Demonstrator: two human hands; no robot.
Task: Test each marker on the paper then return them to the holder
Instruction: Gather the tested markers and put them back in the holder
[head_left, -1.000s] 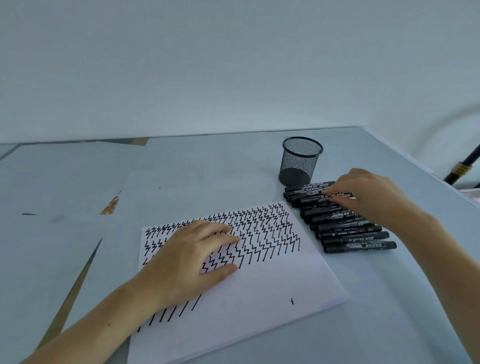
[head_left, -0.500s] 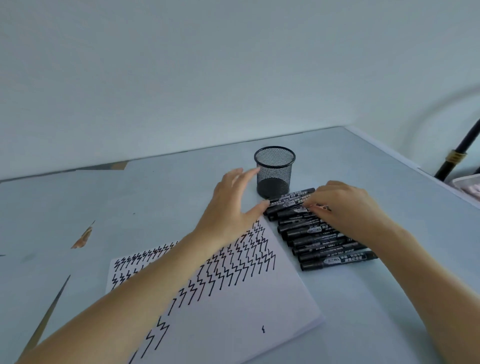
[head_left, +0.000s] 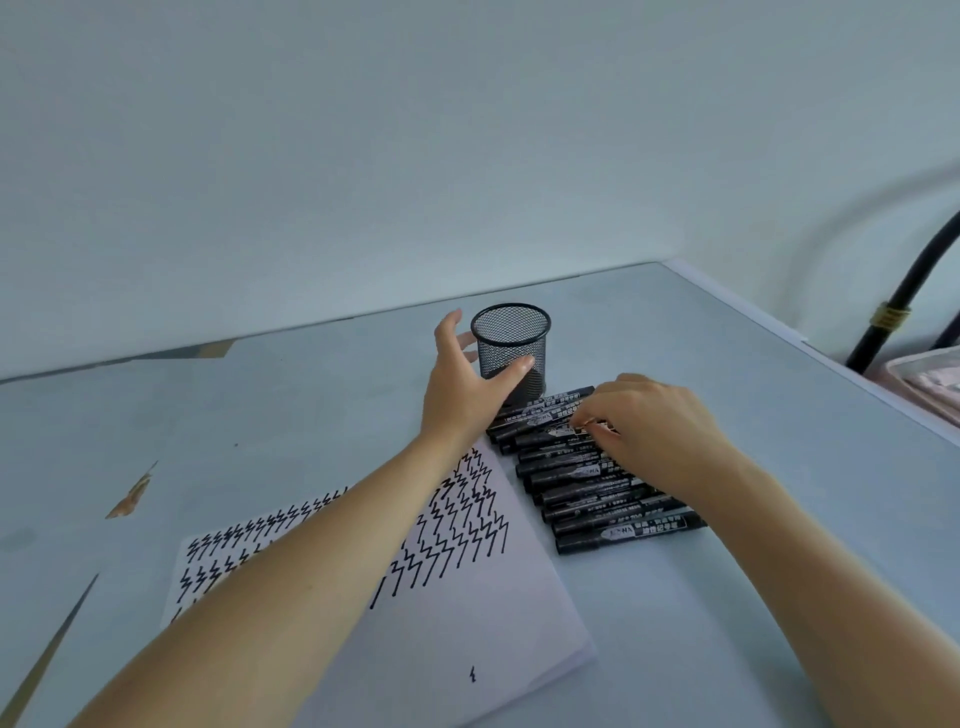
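A black mesh holder (head_left: 514, 332) stands upright on the table beyond the paper and looks empty. My left hand (head_left: 462, 384) reaches over the paper and holds it, thumb on its front wall and fingers round its left side. Several black markers (head_left: 613, 499) lie side by side in a row right of the paper, caps on. My right hand (head_left: 649, 436) lies on the far part of the row, its curled fingertips pinching one marker (head_left: 550, 418). The white paper (head_left: 467, 613) is covered with rows of black zigzag test strokes; my left forearm crosses it.
The pale blue table (head_left: 311, 415) has worn brown patches at the left (head_left: 130, 493). Its right edge runs diagonally at the far right. Beyond that edge are a black pole (head_left: 893, 317) and a pinkish tray (head_left: 930, 379). A plain wall stands behind.
My left hand left the paper, reached forward and took hold of the mesh holder. My right hand stayed on the far markers. The view shifted to the right.
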